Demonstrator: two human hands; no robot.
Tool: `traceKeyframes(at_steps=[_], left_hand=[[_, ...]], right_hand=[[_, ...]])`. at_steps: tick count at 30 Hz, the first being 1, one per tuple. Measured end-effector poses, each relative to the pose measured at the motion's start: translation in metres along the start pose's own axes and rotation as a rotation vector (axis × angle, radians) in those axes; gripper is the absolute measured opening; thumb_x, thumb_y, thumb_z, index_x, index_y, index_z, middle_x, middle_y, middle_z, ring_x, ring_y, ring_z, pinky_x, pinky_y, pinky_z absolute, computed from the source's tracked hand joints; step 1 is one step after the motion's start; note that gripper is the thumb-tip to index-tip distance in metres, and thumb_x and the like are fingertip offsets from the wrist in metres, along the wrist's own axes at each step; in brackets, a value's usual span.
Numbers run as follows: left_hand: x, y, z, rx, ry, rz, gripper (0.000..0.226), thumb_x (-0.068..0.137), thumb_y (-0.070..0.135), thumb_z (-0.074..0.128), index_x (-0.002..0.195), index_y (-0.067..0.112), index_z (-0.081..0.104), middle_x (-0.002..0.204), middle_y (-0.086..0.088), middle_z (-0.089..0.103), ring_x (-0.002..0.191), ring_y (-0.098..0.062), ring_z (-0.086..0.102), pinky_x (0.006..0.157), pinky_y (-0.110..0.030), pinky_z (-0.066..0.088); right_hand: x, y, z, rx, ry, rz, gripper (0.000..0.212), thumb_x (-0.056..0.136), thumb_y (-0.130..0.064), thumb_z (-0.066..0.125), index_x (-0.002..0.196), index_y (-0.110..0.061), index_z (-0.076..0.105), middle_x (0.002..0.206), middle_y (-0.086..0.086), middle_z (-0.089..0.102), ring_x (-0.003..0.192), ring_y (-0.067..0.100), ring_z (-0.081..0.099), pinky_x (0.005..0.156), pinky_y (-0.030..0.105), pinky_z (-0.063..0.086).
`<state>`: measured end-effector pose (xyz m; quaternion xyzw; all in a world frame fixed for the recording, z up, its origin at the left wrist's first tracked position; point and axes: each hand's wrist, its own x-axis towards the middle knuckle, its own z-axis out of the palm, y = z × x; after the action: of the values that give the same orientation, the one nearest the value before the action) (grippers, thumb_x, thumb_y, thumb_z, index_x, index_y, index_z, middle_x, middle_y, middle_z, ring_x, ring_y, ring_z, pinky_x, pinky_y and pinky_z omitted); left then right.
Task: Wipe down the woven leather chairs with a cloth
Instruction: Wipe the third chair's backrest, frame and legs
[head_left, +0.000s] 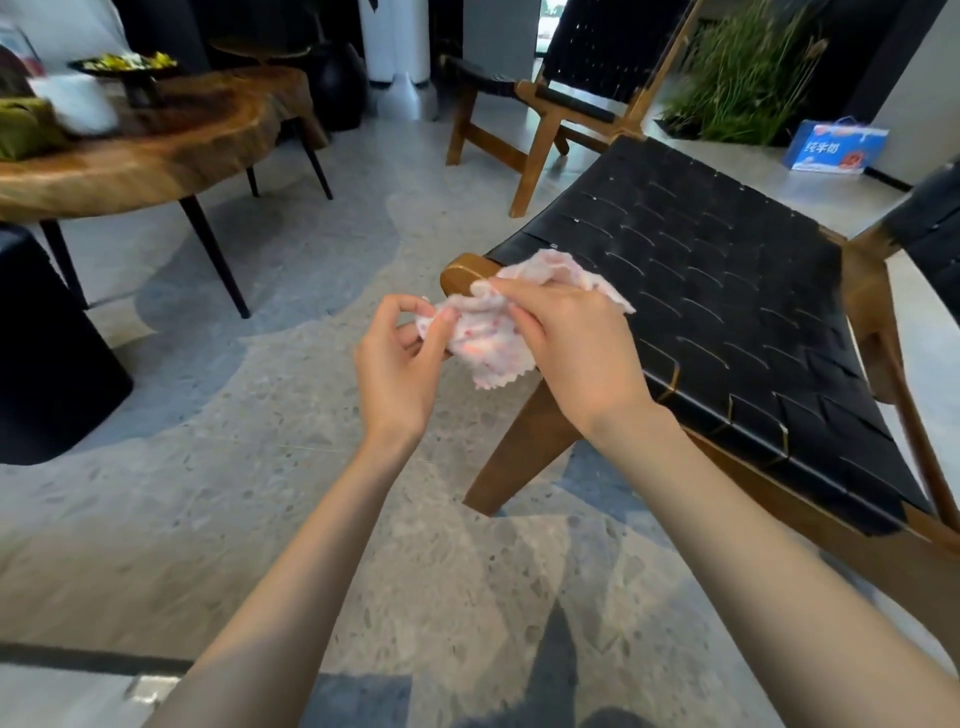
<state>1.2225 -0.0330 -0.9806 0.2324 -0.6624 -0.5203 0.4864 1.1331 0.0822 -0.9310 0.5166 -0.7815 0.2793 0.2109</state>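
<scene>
Both hands, R (574, 343) & L (400, 358), pinch bunched cloth (493, 332) at chair (727, 291) corner.

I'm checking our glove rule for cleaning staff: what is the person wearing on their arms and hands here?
Nothing that shows. The left hand and the right hand are bare: no gloves, rings or watch. The left forearm and the right forearm are uncovered to the picture's bottom edge; no sleeve or cuff comes into view.
</scene>
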Motion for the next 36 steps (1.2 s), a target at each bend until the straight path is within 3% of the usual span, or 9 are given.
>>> traceKeyframes(at_steps=[4, 8, 12, 17, 20, 25, 27, 31, 36], left_hand=[[-0.026, 0.006, -0.001, -0.056, 0.06, 0.029, 0.01, 0.09, 0.016, 0.067, 0.089, 0.016, 0.058, 0.075, 0.005, 0.069, 0.072, -0.018, 0.07, 0.065, -0.032, 0.058], [-0.037, -0.013, -0.005, 0.021, 0.04, 0.014, 0.007, 0.089, 0.019, 0.069, 0.088, 0.02, 0.062, 0.085, 0.009, 0.066, 0.081, -0.01, 0.066, 0.071, -0.028, 0.055], [-0.038, -0.035, 0.0, 0.356, -0.031, 0.02, 0.01, 0.084, 0.036, 0.072, 0.084, 0.033, 0.063, 0.103, 0.004, 0.047, 0.101, -0.008, 0.04, 0.089, -0.015, 0.035], [-0.047, -0.031, 0.031, 0.209, -0.135, -0.026, 0.01, 0.087, 0.024, 0.07, 0.084, 0.016, 0.064, 0.075, 0.002, 0.05, 0.065, 0.0, 0.041, 0.06, -0.009, 0.037], [-0.05, -0.035, 0.049, 0.061, -0.088, -0.12, 0.01, 0.088, 0.016, 0.069, 0.084, 0.01, 0.062, 0.074, 0.002, 0.058, 0.064, 0.001, 0.051, 0.064, -0.015, 0.047], [-0.055, -0.043, 0.063, -0.084, 0.016, -0.223, 0.01, 0.088, 0.014, 0.069, 0.086, 0.015, 0.059, 0.086, 0.004, 0.067, 0.081, -0.002, 0.064, 0.086, -0.037, 0.056], [-0.056, -0.042, 0.063, -0.187, -0.015, -0.239, 0.016, 0.089, 0.009, 0.067, 0.1, 0.01, 0.055, 0.093, -0.005, 0.071, 0.087, -0.007, 0.069, 0.086, -0.03, 0.057], [-0.062, -0.043, 0.058, -0.201, -0.203, -0.16, 0.02, 0.094, 0.007, 0.06, 0.113, 0.008, 0.057, 0.109, -0.008, 0.069, 0.101, -0.007, 0.066, 0.088, -0.019, 0.051], [-0.064, -0.046, 0.057, -0.126, -0.378, -0.1, 0.017, 0.095, 0.011, 0.06, 0.106, -0.001, 0.064, 0.1, -0.015, 0.069, 0.099, -0.009, 0.064, 0.091, -0.027, 0.052]], right_hand=[[-0.046, -0.002, 0.009, 0.144, 0.208, 0.01, 0.034, 0.088, -0.012, 0.069, 0.122, -0.013, 0.066, 0.108, 0.003, 0.073, 0.094, 0.013, 0.069, 0.08, 0.028, 0.057], [-0.094, 0.0, 0.033, 0.353, 0.236, 0.364, 0.034, 0.087, -0.028, 0.07, 0.12, -0.022, 0.067, 0.111, -0.011, 0.07, 0.093, -0.003, 0.065, 0.084, 0.015, 0.053], [-0.131, 0.007, 0.053, 0.477, 0.337, 0.716, 0.023, 0.089, -0.02, 0.068, 0.111, -0.025, 0.071, 0.1, -0.021, 0.068, 0.085, -0.012, 0.062, 0.08, 0.007, 0.051], [-0.131, 0.009, 0.068, 0.733, 0.63, 1.148, 0.007, 0.085, -0.024, 0.073, 0.092, -0.023, 0.07, 0.08, -0.023, 0.064, 0.079, -0.011, 0.061, 0.066, 0.006, 0.046], [-0.12, 0.009, 0.071, 0.914, 0.831, 1.303, 0.012, 0.082, -0.019, 0.076, 0.089, -0.02, 0.066, 0.08, -0.016, 0.064, 0.074, -0.01, 0.062, 0.064, 0.009, 0.048], [-0.102, 0.005, 0.074, 1.143, 0.931, 1.325, 0.036, 0.083, -0.018, 0.075, 0.1, -0.021, 0.043, 0.088, -0.012, 0.063, 0.083, -0.001, 0.066, 0.084, 0.021, 0.053], [-0.1, 0.001, 0.075, 1.198, 0.917, 1.281, 0.034, 0.088, -0.016, 0.069, 0.102, -0.021, 0.039, 0.093, -0.011, 0.065, 0.095, 0.003, 0.065, 0.091, 0.022, 0.051], [-0.103, -0.008, 0.079, 1.155, 0.824, 1.103, 0.029, 0.094, -0.018, 0.061, 0.118, -0.012, 0.046, 0.113, 0.0, 0.064, 0.106, 0.003, 0.063, 0.081, 0.01, 0.05], [-0.107, -0.004, 0.09, 0.846, 0.742, 0.899, 0.017, 0.096, -0.024, 0.058, 0.088, -0.01, 0.064, 0.076, -0.008, 0.063, 0.073, 0.003, 0.059, 0.071, 0.022, 0.051]])
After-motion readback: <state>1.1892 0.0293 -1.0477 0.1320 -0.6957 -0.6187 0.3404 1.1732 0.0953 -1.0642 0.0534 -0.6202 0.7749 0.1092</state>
